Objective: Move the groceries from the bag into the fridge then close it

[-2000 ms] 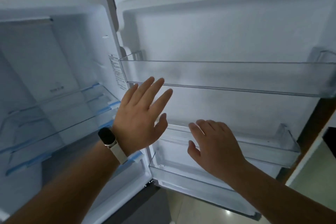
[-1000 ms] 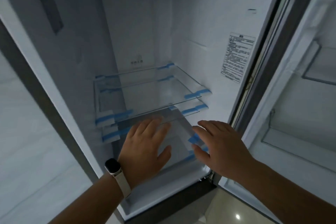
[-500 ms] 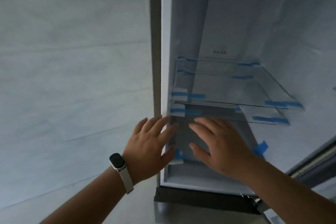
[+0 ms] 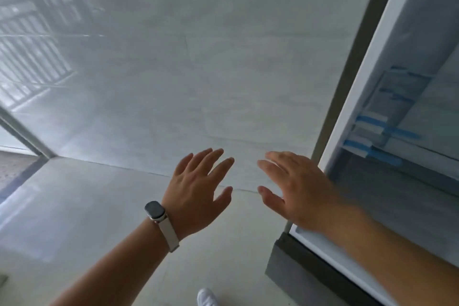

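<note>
Left grip [image 4: 196,196] and right grip [image 4: 298,194] both spread, hold nothing. Fridge [image 4: 352,107] stands open on right side, right grip nearer. No bag in sight.

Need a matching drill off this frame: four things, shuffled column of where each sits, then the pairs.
Things:
A watch
B shoe
C blue tape
D fridge

Places:
1 right side of view, interior showing
2 on the left wrist
3 on the floor, at the bottom edge of view
4 stuck inside the fridge

Pairs: A-2, B-3, C-4, D-1
</note>
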Demonstrator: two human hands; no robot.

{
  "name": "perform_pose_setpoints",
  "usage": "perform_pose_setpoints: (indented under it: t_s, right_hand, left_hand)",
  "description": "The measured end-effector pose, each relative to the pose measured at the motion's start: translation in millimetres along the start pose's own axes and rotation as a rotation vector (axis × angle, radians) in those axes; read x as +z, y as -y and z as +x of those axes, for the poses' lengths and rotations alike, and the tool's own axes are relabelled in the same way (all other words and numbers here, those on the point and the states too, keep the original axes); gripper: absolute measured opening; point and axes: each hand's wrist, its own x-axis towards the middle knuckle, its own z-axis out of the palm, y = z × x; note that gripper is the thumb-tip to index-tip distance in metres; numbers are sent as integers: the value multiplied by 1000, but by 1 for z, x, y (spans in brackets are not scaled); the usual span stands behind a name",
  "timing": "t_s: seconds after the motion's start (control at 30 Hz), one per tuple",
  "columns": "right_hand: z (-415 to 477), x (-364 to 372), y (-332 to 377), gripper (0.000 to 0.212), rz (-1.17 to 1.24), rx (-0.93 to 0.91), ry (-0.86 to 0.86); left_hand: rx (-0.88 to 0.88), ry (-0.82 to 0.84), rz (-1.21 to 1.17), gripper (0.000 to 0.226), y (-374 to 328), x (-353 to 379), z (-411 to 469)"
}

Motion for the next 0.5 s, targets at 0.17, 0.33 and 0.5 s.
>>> perform_pose_setpoints:
  t_s: [0.17,0.33,0.5]
  right_hand:
    - [36,22,38,49,49,-95,22]
    - [74,35,85,48,62,-166,17]
    - [114,61,153,49,73,-196,47]
  left_hand:
    - [-157,-12,36,57,44,-19,-39]
    - [-248,-42,43,58,94,-30,-72]
    - [-317,-53,41,58,162,-35,-110]
